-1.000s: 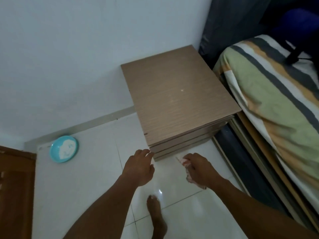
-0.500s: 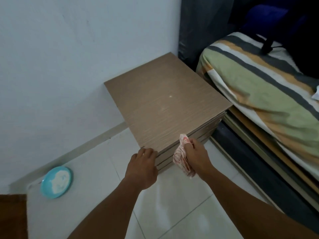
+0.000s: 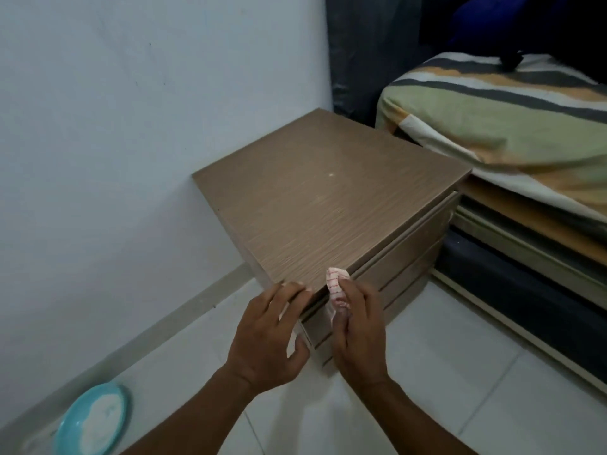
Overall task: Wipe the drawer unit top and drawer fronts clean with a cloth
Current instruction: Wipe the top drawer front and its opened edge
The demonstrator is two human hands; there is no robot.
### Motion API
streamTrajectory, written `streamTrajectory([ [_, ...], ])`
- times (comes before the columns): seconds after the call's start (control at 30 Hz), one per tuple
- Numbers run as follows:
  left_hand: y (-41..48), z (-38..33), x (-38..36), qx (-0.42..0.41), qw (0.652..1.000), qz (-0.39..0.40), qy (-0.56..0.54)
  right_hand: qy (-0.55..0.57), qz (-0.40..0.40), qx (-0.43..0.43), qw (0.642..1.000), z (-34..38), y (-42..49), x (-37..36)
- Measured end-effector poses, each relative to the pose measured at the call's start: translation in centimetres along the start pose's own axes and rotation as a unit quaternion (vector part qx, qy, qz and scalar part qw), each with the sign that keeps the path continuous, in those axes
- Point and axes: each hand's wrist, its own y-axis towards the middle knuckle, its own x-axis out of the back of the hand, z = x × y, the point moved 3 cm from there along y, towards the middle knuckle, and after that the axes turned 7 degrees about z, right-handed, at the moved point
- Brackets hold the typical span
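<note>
A low brown wood-grain drawer unit [image 3: 328, 205] stands against the white wall, its drawer fronts [image 3: 407, 254] facing right and toward me. My right hand [image 3: 359, 326] is closed on a crumpled white cloth with red stripes [image 3: 335, 287], held at the near front edge of the top. My left hand [image 3: 269, 336] grips the unit's near left corner, fingers over the top edge and thumb against the side. A small white speck lies on the top.
A bed with a striped green, orange and grey sheet [image 3: 512, 116] and its wooden frame [image 3: 525, 224] stands right beside the unit. A turquoise plate with white powder [image 3: 92, 418] lies on the white tile floor at lower left.
My right hand has lifted the cloth from the lower drawer fronts to the top's front edge. My left hand has closed on the corner. The view has moved closer and lower.
</note>
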Motion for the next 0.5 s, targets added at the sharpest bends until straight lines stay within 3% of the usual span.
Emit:
streamTrajectory([
  [0.2,0.6,1.3,-1.3,-0.059,0.992,-0.115,0.014,-0.001,-0.093,0.140,0.986,-3.0,1.7,-2.8],
  [0.5,0.1,1.5,-2.2,-0.071,0.985,-0.160,0.008,0.017,-0.151,0.167,0.974,-4.2,0.2,-4.7],
])
